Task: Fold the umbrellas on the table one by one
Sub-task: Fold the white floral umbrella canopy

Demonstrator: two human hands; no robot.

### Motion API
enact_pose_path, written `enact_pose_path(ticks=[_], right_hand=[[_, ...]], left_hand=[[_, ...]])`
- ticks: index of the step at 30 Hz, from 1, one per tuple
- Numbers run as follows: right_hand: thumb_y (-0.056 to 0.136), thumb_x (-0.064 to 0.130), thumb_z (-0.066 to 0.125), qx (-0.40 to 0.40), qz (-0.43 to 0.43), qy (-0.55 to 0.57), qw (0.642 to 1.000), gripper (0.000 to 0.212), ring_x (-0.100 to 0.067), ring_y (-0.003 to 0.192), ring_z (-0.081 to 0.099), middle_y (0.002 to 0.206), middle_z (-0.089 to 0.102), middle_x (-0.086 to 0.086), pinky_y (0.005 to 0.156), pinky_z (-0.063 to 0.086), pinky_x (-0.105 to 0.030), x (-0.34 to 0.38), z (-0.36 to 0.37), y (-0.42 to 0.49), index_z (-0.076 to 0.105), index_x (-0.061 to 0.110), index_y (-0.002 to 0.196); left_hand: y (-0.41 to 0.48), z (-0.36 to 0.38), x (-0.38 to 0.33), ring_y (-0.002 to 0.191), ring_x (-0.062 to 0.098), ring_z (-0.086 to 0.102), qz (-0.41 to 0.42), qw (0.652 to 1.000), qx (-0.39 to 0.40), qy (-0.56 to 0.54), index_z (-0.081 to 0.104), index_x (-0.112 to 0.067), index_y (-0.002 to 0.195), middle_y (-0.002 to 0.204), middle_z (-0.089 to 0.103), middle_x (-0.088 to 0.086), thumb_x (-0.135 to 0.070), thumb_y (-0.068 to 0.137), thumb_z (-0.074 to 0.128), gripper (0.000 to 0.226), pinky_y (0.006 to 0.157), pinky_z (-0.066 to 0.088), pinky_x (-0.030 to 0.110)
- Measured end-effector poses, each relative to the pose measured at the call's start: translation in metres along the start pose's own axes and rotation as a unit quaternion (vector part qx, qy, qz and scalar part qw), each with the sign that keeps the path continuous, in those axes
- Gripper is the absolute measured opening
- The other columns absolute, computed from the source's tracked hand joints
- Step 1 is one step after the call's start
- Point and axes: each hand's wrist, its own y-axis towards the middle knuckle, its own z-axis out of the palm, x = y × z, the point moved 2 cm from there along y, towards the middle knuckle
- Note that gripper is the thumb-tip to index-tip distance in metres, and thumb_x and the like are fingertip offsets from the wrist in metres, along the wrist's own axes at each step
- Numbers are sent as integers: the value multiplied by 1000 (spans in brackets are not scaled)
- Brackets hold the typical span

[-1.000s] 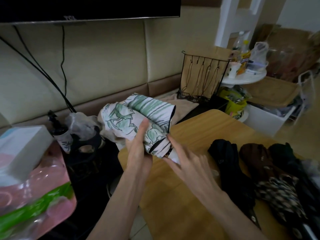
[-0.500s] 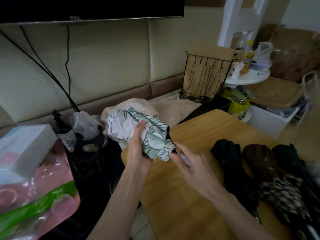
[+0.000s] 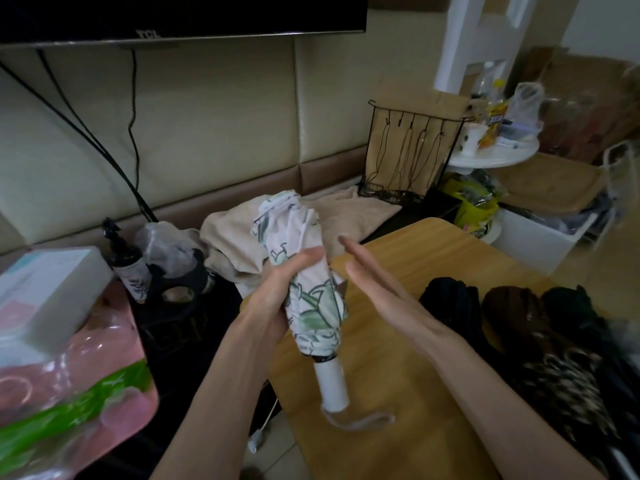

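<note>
A white umbrella with a green leaf print (image 3: 313, 296) stands nearly upright over the near left corner of the wooden table (image 3: 408, 344), its white handle (image 3: 331, 384) pointing down with a loose wrist strap. My left hand (image 3: 277, 289) grips its rolled canopy from the left. To the right, my right hand (image 3: 377, 289) hovers with straight fingers and touches nothing. Three dark umbrellas lie at the table's right: a black one (image 3: 450, 299), a brown patterned one (image 3: 519, 327) and another black one (image 3: 575, 306).
A beige cloth (image 3: 346, 220) lies behind the table by a black wire rack (image 3: 408, 161). On the left are a white box (image 3: 45, 289), a pink plastic bag (image 3: 69, 393) and a dark spray bottle (image 3: 128, 265). A round white side table (image 3: 498, 155) with clutter stands at the far right.
The printed umbrella has swung from lying sideways to upright, handle down. My right hand let go of its lower end and drew away to the right with fingers straight.
</note>
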Motion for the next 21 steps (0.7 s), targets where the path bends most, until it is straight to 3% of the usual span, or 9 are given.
enact_pose_path(ticks=[2, 4, 5, 7, 9, 10, 12, 14, 21], right_hand=[[100, 70, 42, 32, 30, 14, 999, 48, 5, 136, 49, 152, 52, 25, 110, 36, -21, 0, 5, 6, 53, 55, 144], [97, 72, 50, 39, 42, 6, 998, 39, -5, 110, 65, 111, 74, 14, 105, 42, -32, -4, 3, 8, 77, 45, 106], [96, 68, 55, 42, 38, 0, 998, 40, -6, 90, 64, 87, 70, 9, 96, 43, -30, -5, 1, 7, 77, 36, 85], [94, 58, 66, 21, 29, -7, 999, 35, -14, 72, 54, 69, 55, 2, 80, 41, -31, -10, -6, 6, 74, 29, 75], [87, 51, 77, -15, 18, 7, 1000, 25, -24, 73, 47, 70, 53, -3, 73, 39, -36, -13, -16, 5, 79, 28, 78], [84, 47, 81, -28, 22, 14, 999, 22, -22, 72, 48, 70, 56, -1, 70, 41, -31, -14, -21, 5, 80, 25, 80], [81, 43, 86, -29, 36, 0, 999, 26, -13, 66, 51, 67, 61, 3, 62, 41, -24, -13, -30, 5, 81, 18, 86], [76, 50, 88, -20, 52, -27, 998, 35, -14, 60, 47, 63, 60, 2, 59, 36, -30, -15, -36, 3, 78, 17, 80], [92, 32, 80, 37, -9, -10, 999, 23, -9, 54, 48, 67, 62, -2, 60, 42, -22, 10, -45, -21, 75, 14, 79]], left_hand=[[-1, 2, -1, 83, 34, 77, -1, 999, 11, 45, 76, 3, 113, 99, 78, 23, -26, 84, 80, 41, 74, 64, 40], [-1, 2, -2, 86, 33, 77, -10, 997, -7, 71, 77, 1, 111, 99, 80, 19, -26, 88, 79, 35, 81, 63, 41], [1, 0, -3, 89, 32, 78, -13, 996, -23, 82, 78, -1, 111, 100, 80, 16, -26, 87, 81, 35, 84, 63, 41], [4, -4, -3, 94, 32, 79, -12, 993, -41, 106, 79, -4, 110, 100, 81, 12, -25, 84, 84, 33, 86, 63, 41], [6, -6, -4, 94, 30, 79, -12, 991, -48, 127, 80, -5, 108, 99, 81, 11, -25, 83, 85, 32, 84, 63, 40], [7, -8, -5, 93, 30, 79, -10, 990, -54, 133, 80, -5, 107, 99, 82, 10, -24, 83, 86, 32, 85, 64, 40], [8, -9, -5, 91, 29, 79, 4, 988, -69, 141, 79, -7, 106, 97, 82, 10, -22, 81, 87, 30, 88, 64, 43], [11, -9, -4, 86, 25, 80, 23, 981, -95, 167, 79, -12, 105, 94, 82, 5, -22, 79, 90, 30, 85, 64, 41], [26, 0, -1, 81, 8, 71, 97, 941, -175, 274, 70, -28, 89, 89, 74, -10, -34, 77, 93, 26, 74, 59, 26]])
